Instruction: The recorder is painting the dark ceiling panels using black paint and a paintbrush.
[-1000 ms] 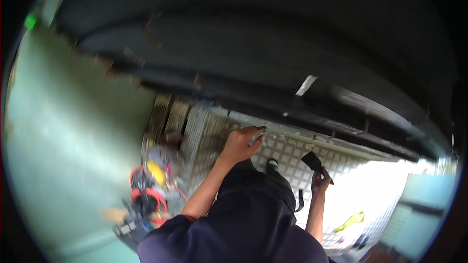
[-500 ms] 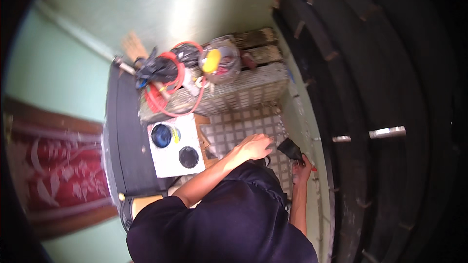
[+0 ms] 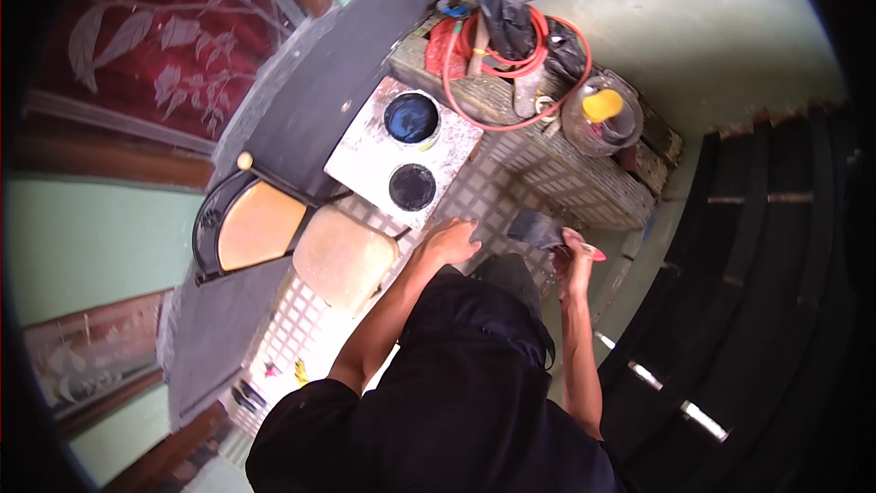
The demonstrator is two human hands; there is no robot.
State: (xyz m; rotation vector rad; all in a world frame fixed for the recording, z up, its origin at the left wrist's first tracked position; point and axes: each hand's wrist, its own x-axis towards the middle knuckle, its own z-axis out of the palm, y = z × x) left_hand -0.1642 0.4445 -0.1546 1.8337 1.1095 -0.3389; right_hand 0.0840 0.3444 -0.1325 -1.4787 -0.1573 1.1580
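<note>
My right hand [image 3: 575,260] is closed round a wide paintbrush [image 3: 535,229]. The brush has a red handle end, and its dark bristle end points left. My left hand [image 3: 451,241] is held out with nothing visible in it, fingers loosely bent and apart. Just beyond it stands a paint-spattered white table [image 3: 356,164]. On that table sit an open tub of dark blue paint [image 3: 411,117] and a round tub of blackish paint [image 3: 412,187].
A worn wooden pallet bench [image 3: 593,187] carries a coiled orange hose [image 3: 493,127], black plastic bags [image 3: 506,18] and a clear bucket [image 3: 630,123] with a yellow item. A tan-seated chair [image 3: 342,256] stands left. Dark slatted boards [image 3: 766,310] rise at right.
My view has swung to the right, so the table, bench and chair appear turned. The paintbrush stays in my right hand, now held more level, bristles left.
</note>
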